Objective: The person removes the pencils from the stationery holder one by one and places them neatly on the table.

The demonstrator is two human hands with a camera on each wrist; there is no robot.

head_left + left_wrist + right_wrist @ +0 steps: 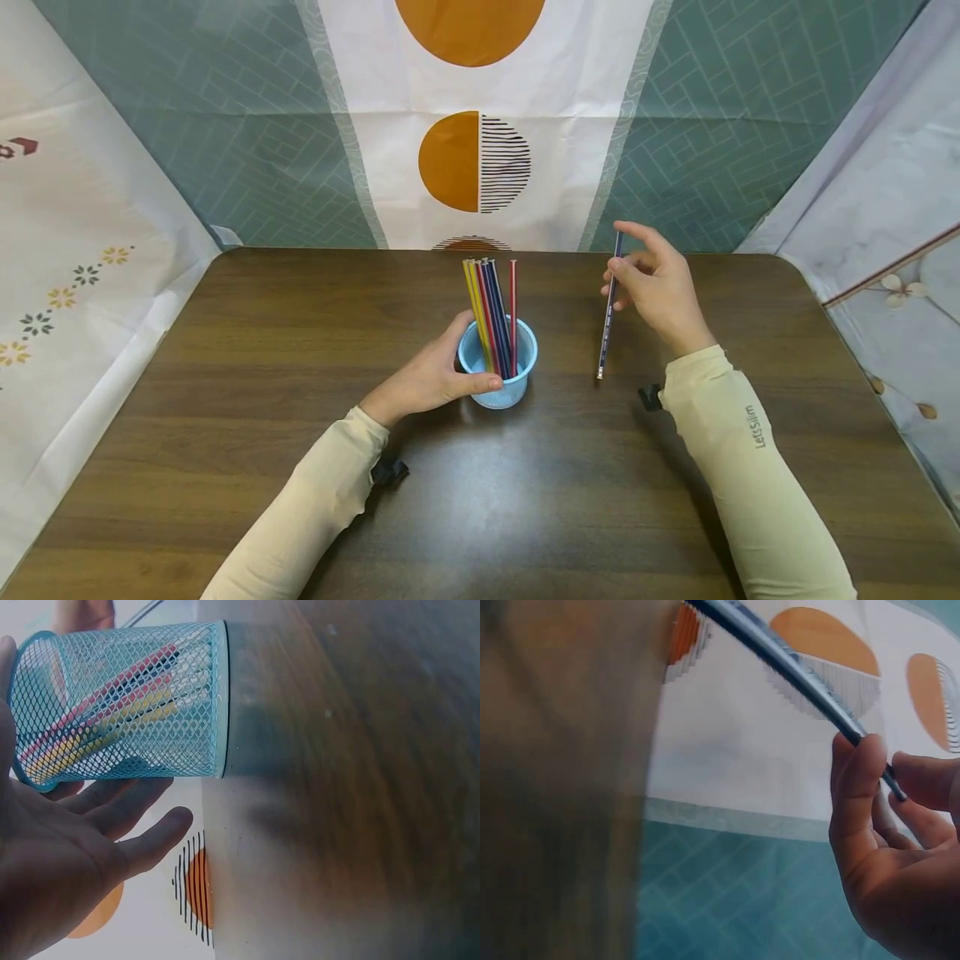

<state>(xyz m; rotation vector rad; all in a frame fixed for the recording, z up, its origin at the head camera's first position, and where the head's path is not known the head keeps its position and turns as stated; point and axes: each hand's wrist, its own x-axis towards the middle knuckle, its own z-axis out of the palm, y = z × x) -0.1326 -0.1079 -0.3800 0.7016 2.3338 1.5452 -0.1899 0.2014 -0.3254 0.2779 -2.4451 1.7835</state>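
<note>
My left hand [429, 377] holds a light blue mesh pencil cup [501, 397] near its rim, thumb across the front and fingers round the far side. Several pencils [489, 310], yellow, red and dark blue, lean inside the cup, one red pencil [513, 300] apart at its right. In the left wrist view the pencils show through the mesh cup [150, 750]. To the right, my right hand [660, 292] pinches a dark blue pencil [606, 329] between thumb and fingers, index fingertip at its upper end. Its pale-tipped lower end points down over the table.
The brown wooden table [300, 333] reaches back to a hanging patterned cloth [555, 75] with orange circles. Pale cloths [75, 217] hang at both sides. Black straps [388, 472] show under both sleeved wrists.
</note>
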